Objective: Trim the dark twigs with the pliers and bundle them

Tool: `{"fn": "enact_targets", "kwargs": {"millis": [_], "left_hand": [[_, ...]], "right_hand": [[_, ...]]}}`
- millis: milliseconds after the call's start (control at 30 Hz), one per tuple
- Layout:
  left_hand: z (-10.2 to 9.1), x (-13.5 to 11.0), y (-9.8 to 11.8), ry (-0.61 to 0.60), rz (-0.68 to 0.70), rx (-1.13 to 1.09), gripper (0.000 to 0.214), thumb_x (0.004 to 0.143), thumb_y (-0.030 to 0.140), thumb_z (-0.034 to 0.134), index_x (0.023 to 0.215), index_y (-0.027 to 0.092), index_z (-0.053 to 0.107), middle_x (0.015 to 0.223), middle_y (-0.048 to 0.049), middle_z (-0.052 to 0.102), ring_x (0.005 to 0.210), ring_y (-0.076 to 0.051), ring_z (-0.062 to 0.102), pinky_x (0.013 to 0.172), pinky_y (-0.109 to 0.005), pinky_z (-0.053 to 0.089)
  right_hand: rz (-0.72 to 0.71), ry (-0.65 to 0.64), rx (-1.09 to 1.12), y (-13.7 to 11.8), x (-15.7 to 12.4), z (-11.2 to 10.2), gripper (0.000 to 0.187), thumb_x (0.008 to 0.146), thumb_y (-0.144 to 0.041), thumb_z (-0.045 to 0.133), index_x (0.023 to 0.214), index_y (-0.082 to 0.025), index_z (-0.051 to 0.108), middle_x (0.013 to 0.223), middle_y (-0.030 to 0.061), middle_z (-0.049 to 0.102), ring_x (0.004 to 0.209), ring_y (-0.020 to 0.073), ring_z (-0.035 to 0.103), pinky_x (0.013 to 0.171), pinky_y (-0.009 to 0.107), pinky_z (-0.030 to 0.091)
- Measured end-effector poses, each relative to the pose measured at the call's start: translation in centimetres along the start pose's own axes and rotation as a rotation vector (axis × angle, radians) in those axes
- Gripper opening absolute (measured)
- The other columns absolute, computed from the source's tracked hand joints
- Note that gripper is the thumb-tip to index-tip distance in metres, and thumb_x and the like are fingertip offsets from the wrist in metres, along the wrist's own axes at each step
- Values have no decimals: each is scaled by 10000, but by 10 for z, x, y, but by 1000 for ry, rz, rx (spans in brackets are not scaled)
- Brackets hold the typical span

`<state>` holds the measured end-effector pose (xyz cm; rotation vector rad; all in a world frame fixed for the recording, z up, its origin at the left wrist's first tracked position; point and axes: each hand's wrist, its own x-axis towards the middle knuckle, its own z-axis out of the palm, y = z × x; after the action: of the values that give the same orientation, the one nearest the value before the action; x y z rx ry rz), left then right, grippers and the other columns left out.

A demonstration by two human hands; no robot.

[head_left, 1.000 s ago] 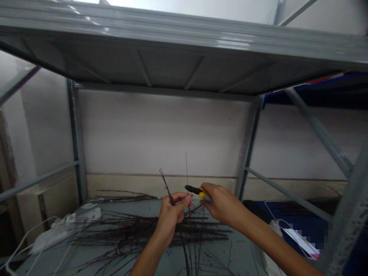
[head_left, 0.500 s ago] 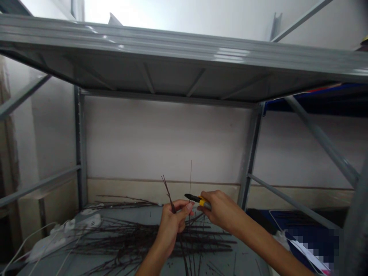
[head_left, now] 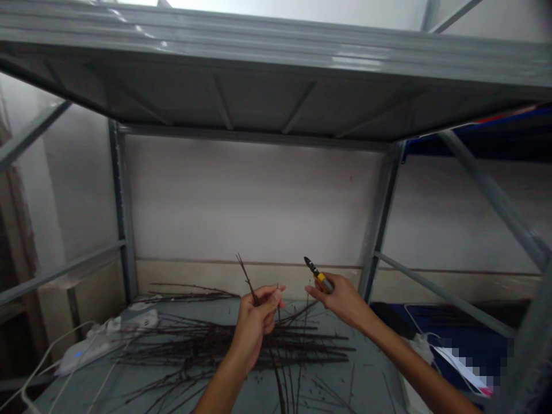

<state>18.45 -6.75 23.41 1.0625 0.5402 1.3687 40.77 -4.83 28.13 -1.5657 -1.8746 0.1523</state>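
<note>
My left hand (head_left: 254, 319) is closed around a thin dark twig (head_left: 245, 275) whose forked tip sticks up above my fingers. My right hand (head_left: 340, 299) is closed on a small pair of cutters (head_left: 317, 273) with yellow and grey handles; its black nose points up and to the left. The two hands are a short way apart above a pile of long dark twigs (head_left: 241, 351) lying on the grey shelf (head_left: 371, 379).
A grey metal shelf board (head_left: 267, 75) hangs low overhead, with uprights (head_left: 121, 213) at left and right. A white power strip (head_left: 90, 348) with cables lies at the left. Blue items and a white cable (head_left: 431, 339) sit at the right.
My right hand has pulled the cutters away to the right and tilted them up. The thin upright stem that stood between the hands is gone from view.
</note>
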Motion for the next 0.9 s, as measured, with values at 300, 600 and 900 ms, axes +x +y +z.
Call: {"fn": "enact_targets", "kwargs": {"millis": [300, 600, 900], "left_hand": [[6, -12, 11, -6, 8, -52, 418, 809, 385, 793, 1156, 158, 736, 740, -15, 633, 437, -4, 187, 405, -199, 116], [13, -22, 27, -24, -14, -59, 469, 746, 395, 845, 1135, 149, 752, 718, -40, 684, 406, 5, 205, 410, -213, 116], [18, -26, 30, -32, 8, -46, 356, 741, 393, 845, 968, 133, 755, 707, -62, 725, 378, 3, 247, 403, -219, 131]], "right_hand": [[194, -104, 142, 64, 0, 59, 242, 759, -443, 656, 769, -204, 615, 711, 40, 690, 659, 205, 643, 577, 279, 447], [252, -136, 342, 77, -29, 103, 137, 728, -349, 592, 797, -235, 559, 695, 18, 688, 658, 238, 667, 511, 296, 475], [176, -83, 431, 41, -44, 62, 193, 788, -431, 586, 853, -252, 559, 751, 37, 685, 656, 233, 639, 556, 315, 493]]}}
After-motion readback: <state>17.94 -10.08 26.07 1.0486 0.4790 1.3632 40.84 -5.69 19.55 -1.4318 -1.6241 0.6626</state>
